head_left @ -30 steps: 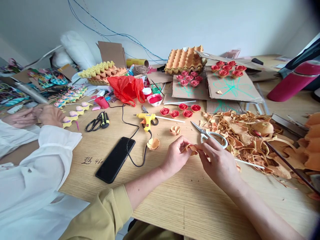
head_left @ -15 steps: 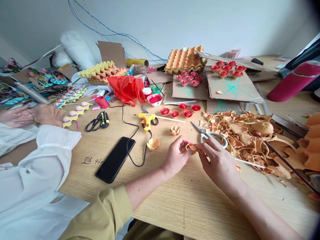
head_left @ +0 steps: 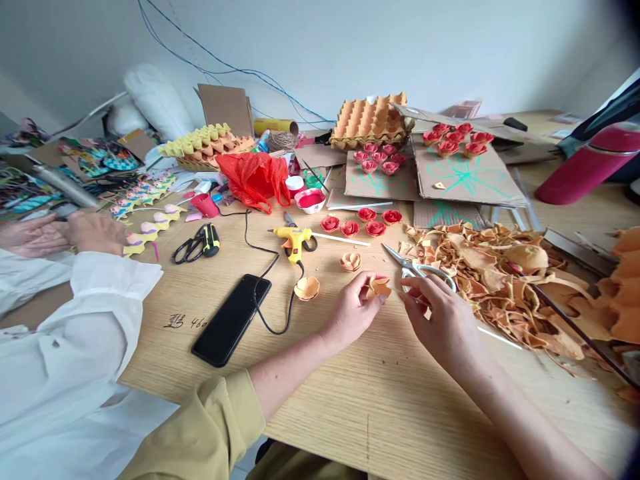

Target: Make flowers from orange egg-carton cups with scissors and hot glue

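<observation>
My left hand (head_left: 353, 310) is closed on a flower-shaped cup cut from orange egg carton (head_left: 379, 288), pinched between thumb and fingers. My right hand (head_left: 443, 327) is just to the right of it, thumb and forefinger slightly apart with nothing seen between them. Partly behind those fingers lie white-handled scissors (head_left: 435, 272), blades pointing away to the left; whether the fingers touch the handle I cannot tell. Two more carton pieces sit on the table: a layered flower (head_left: 351, 261) and a shallow petalled cup (head_left: 307, 288).
Orange carton scraps (head_left: 495, 273) are heaped at right. A yellow glue gun (head_left: 293, 240), its cord, a black phone (head_left: 231, 320) and black scissors (head_left: 189, 245) lie left. Red-painted flowers (head_left: 375, 229) stand behind. A co-worker's hands (head_left: 95, 231) are far left; a pink bottle (head_left: 585, 163) is right.
My right hand has let go of the carton cup and moved slightly right, towards the scissors. The cup has turned more upright in my left hand.
</observation>
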Demonstrator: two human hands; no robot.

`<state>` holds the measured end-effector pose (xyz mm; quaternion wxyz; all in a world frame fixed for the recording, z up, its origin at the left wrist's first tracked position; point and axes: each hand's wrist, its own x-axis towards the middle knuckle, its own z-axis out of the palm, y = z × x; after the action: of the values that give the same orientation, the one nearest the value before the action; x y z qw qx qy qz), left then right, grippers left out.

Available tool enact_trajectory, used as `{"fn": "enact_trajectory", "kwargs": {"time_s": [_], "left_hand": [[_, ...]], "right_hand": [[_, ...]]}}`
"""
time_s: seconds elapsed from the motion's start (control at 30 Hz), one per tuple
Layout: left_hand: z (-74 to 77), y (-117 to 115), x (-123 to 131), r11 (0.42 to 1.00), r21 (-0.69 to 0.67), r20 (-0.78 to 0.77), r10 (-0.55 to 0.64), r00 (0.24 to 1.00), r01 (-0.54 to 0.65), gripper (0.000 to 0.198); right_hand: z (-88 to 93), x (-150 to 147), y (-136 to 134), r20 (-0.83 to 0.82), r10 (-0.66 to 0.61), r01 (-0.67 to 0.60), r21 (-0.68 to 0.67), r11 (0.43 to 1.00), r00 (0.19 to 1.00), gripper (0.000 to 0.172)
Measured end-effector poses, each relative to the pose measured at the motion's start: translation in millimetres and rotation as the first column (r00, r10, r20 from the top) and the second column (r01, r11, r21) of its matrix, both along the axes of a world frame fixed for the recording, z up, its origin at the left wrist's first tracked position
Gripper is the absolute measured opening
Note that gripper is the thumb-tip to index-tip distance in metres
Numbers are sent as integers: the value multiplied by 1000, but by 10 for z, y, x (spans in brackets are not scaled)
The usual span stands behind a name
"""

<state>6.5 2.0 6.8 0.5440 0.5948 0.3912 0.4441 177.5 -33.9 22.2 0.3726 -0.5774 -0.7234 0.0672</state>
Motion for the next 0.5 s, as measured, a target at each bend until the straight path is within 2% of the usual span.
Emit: {"fn": "enact_trajectory", "kwargs": {"time_s": [0.13, 0.3, 0.43, 0.5], "left_hand": [[-31, -10, 25, 995, -90, 75, -33, 997, 40, 29], [-77, -43, 54, 993, -72, 123, -81, 989, 90, 31], [-106, -70, 60, 996, 16, 44, -88, 995, 88, 38], [-94, -81, 53, 996, 65, -34, -62, 997, 64, 34]], "right_hand": [[-33, 15, 10, 5, 12, -12, -53, 999, 1000, 15], [-51, 6, 5, 53, 7, -3, -73, 997, 999, 13], [-54, -23, -11, 143, -51, 60, -60, 996, 988, 14], [-48, -42, -23, 187, -61, 74, -63, 995, 980, 15]]}}
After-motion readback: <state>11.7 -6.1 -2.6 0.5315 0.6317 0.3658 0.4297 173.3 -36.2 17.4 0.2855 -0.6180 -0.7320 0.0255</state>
